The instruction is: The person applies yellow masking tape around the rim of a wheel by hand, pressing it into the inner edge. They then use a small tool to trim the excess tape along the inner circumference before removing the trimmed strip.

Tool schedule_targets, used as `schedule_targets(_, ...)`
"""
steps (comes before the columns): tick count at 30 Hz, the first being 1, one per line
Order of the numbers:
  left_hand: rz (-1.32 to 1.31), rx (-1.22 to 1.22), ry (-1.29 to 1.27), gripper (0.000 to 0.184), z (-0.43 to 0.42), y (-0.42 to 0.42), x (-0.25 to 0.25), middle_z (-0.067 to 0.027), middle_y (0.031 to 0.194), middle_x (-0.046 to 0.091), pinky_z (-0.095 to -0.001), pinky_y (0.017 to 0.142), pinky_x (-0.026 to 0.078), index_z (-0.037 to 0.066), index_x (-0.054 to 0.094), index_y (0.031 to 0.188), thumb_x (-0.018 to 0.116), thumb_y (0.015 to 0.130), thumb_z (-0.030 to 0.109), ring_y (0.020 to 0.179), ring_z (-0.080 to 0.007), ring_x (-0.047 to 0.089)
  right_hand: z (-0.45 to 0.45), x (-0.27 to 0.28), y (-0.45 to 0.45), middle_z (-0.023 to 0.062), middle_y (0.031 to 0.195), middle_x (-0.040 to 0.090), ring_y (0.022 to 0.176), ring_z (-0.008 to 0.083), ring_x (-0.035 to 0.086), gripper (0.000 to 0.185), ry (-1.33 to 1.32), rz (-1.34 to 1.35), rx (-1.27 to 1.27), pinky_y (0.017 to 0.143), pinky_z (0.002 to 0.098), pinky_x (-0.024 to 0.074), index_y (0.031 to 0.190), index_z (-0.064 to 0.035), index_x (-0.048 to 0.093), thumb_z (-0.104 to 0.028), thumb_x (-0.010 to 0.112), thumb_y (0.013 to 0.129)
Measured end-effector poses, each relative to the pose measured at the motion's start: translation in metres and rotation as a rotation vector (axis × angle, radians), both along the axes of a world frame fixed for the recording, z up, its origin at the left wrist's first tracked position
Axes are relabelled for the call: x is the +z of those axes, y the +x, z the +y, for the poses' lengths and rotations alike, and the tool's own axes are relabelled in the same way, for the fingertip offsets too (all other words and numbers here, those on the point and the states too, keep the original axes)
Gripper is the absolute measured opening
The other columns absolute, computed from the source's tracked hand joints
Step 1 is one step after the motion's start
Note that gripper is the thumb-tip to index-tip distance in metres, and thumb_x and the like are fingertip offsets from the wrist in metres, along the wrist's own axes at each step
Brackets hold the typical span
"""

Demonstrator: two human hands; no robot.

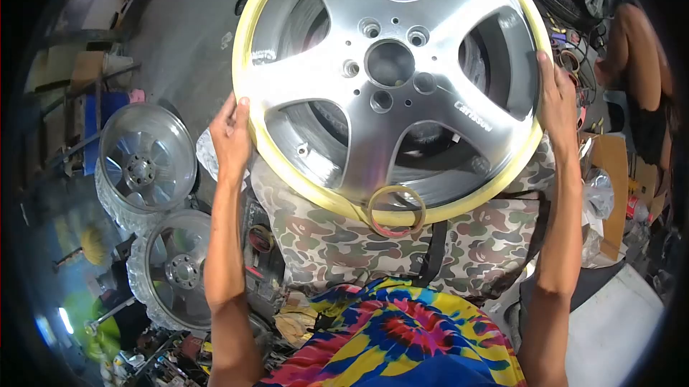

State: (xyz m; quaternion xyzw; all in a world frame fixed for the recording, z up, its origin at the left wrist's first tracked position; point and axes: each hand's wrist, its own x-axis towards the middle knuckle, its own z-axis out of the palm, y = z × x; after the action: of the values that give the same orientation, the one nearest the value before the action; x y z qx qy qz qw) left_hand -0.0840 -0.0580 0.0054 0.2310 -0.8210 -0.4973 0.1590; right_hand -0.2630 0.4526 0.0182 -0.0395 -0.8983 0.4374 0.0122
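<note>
In the head view, above the brown-and-green camouflage cloth (326,247), a large silver five-spoke metal wheel (399,91) is facing the camera, with a yellow band (459,215) running around its edge. At the wheel's left edge, the person's left grip (231,139) is pinching the rim, thumb lying in front; at its right edge, the right grip (558,96) is clasping the opposite side, fingers lying along it. A thin tan tape roll (421,209) is hanging at the wheel's lower edge. Left of the wheel, two smaller round silver wheels (118,154) are standing near each other. Right of the wheel, another person's bare leg (639,57) is showing.
</note>
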Motion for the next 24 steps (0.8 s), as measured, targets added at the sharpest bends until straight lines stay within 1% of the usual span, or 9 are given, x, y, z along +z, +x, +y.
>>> schedule_targets(2,-0.049,-0.035,-0.126,0.051,-0.014,-0.022,0.009,-0.0170,0.132,0.076,-0.0331,0.106,0.052,-0.009,0.062,0.148,0.068,0.110,0.024,0.117,-0.0181,0.069,-0.007,0.004,0.019,-0.0011,0.075,0.045,0.074,0.0111,0.040,0.066,-0.029,-0.029,-0.037,0.068,0.0299,0.0352,0.098,0.0049,0.065,-0.058,0.055,0.112)
schedule_targets(9,-0.004,-0.249,-0.221,0.050,-0.041,-0.126,0.037,-0.0180,0.132,0.077,-0.0323,0.104,0.053,-0.005,0.067,0.146,0.068,0.109,0.029,0.118,-0.0191,0.070,-0.012,-0.009,0.125,0.0019,0.070,0.045,0.068,0.0141,0.040,0.063,-0.007,-0.171,-0.194,0.063,0.0348,0.0368,0.091,0.0048,0.065,-0.052,0.053,0.116)
schedule_targets(11,-0.016,-0.318,-0.337,0.051,-0.047,-0.150,0.039,-0.0122,0.134,0.076,-0.0300,0.106,0.051,-0.001,0.068,0.146,0.071,0.108,0.033,0.120,-0.0156,0.067,-0.017,-0.004,0.146,0.0021,0.068,0.047,0.066,0.0146,0.041,0.062,-0.009,-0.223,-0.190,0.062,0.0356,0.0375,0.087,0.0031,0.063,-0.051,0.053,0.116)
schedule_targets(13,0.008,-0.354,-0.358,0.050,-0.057,-0.169,0.035,-0.0100,0.130,0.077,-0.0293,0.103,0.052,0.000,0.069,0.146,0.070,0.109,0.033,0.116,-0.0149,0.068,-0.030,0.013,0.160,0.0020,0.062,0.051,0.061,0.0156,0.049,0.061,-0.147,-0.382,-0.192,0.059,0.0387,0.0413,0.083,0.0005,0.062,-0.050,0.052,0.117)
schedule_targets(14,0.031,-0.401,-0.376,0.048,-0.062,-0.171,0.033,-0.0078,0.126,0.078,-0.0287,0.100,0.052,0.000,0.069,0.146,0.068,0.110,0.033,0.111,-0.0142,0.068,-0.031,0.016,0.163,0.0100,0.056,0.054,0.055,0.0227,0.057,0.063,-0.159,-0.422,-0.207,0.058,0.0422,0.0451,0.081,0.0033,0.062,-0.048,0.053,0.117)
schedule_targets(15,0.023,-0.395,-0.381,0.048,-0.057,-0.168,0.036,-0.0078,0.126,0.078,-0.0287,0.100,0.052,0.000,0.069,0.146,0.068,0.110,0.033,0.111,-0.0142,0.068,-0.030,0.020,0.162,0.0100,0.056,0.054,0.055,0.0227,0.057,0.063,-0.164,-0.429,-0.199,0.058,0.0422,0.0451,0.081,0.0033,0.062,-0.048,0.053,0.117)
schedule_targets(17,0.051,-0.449,-0.460,0.050,-0.041,-0.164,0.046,-0.0145,0.135,0.077,-0.0335,0.108,0.050,-0.002,0.067,0.144,0.061,0.110,0.034,0.124,-0.0199,0.067,-0.024,0.032,0.158,0.0202,0.058,0.053,0.055,0.0293,0.056,0.061,0.358,-0.394,-0.043,0.060,0.0428,0.0462,0.078,0.0051,0.059,-0.042,0.055,0.116)
schedule_targets(19,0.034,-0.446,-0.446,0.049,-0.040,-0.162,0.046,-0.0147,0.136,0.076,-0.0336,0.108,0.050,-0.002,0.066,0.145,0.061,0.110,0.033,0.124,-0.0204,0.067,-0.029,0.056,0.158,0.0260,0.062,0.051,0.055,0.0335,0.048,0.054,0.517,-0.335,0.037,0.061,0.0439,0.0466,0.078,0.0062,0.057,-0.034,0.062,0.113)
schedule_targets(24,-0.003,-0.402,-0.445,0.049,-0.026,-0.154,0.054,-0.0149,0.135,0.077,-0.0337,0.108,0.050,-0.002,0.066,0.145,0.060,0.110,0.031,0.123,-0.0204,0.067,-0.114,0.078,0.166,0.0170,0.078,0.062,0.067,0.0338,0.062,0.029,-0.172,-0.215,0.412,0.064,0.0472,0.0483,0.091,-0.0004,0.061,-0.020,0.080,0.099)
